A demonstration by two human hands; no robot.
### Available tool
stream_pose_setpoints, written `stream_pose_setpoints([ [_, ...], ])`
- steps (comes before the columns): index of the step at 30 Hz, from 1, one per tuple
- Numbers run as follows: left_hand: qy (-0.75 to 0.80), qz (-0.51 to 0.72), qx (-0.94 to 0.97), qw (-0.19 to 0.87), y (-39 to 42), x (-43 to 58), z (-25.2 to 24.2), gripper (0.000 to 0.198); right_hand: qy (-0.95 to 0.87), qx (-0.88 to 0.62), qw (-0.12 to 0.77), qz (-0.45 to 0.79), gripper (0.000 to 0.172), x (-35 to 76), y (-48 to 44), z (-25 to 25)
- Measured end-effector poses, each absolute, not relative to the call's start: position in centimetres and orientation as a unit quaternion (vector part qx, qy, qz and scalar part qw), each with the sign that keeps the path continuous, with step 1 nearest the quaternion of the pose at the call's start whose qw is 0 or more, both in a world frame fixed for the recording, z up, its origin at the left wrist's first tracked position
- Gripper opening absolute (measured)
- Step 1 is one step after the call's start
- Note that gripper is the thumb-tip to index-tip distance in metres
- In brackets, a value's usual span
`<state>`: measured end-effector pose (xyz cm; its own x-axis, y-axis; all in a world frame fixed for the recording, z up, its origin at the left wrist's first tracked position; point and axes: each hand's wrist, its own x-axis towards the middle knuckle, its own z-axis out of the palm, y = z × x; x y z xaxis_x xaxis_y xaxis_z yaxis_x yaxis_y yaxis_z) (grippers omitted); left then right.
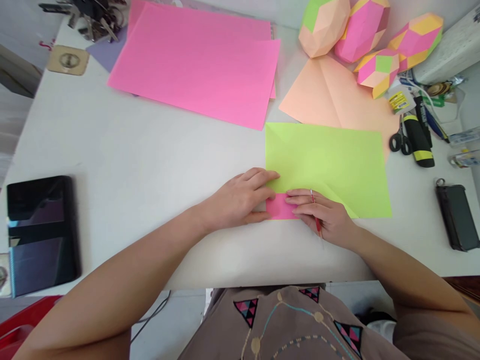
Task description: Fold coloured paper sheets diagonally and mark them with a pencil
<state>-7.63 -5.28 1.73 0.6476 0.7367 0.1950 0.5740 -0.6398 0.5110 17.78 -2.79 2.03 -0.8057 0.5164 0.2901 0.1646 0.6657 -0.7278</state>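
A small pink piece of paper (pixel 281 207) lies on the lower left corner of a lime-green sheet (pixel 337 155). My left hand (pixel 243 197) rests flat at the left edges of both papers, fingers spread and fingertips touching them. My right hand (pixel 328 215) presses its fingertips on the right end of the pink piece. Tucked in that hand is a slim red pen-like tool (pixel 318 227); its exact kind is hard to make out. The green sheet is slightly lifted beside the right hand.
Large pink sheets (pixel 198 60) lie at the back. Behind the green sheet are a peach sheet (pixel 330 95) and several faceted paper shapes (pixel 362 30). Scissors (pixel 400 140) and a black-and-yellow cutter (pixel 418 140) lie right. A phone (pixel 457 217) and a tablet-like device (pixel 43 235) flank the table.
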Motion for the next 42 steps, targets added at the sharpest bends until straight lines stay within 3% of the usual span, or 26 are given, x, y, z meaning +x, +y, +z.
stream_pose_setpoints([
  [11, 0.375, 0.209, 0.879, 0.208, -5.23, -7.58, 1.44, 0.027, -0.879, -0.189, 0.252, 0.357, 0.024, 17.61, -2.76, 2.17],
  [21, 0.375, 0.221, 0.877, 0.202, -5.22, -7.53, 1.39, 0.026, -0.930, -0.140, 0.220, 0.259, 0.029, 17.54, -3.07, 1.62],
  [42, 0.375, 0.220, 0.879, 0.197, -5.29, -7.56, 1.36, 0.027, -0.927, -0.156, 0.231, 0.252, 0.026, 17.35, -3.09, 1.79],
])
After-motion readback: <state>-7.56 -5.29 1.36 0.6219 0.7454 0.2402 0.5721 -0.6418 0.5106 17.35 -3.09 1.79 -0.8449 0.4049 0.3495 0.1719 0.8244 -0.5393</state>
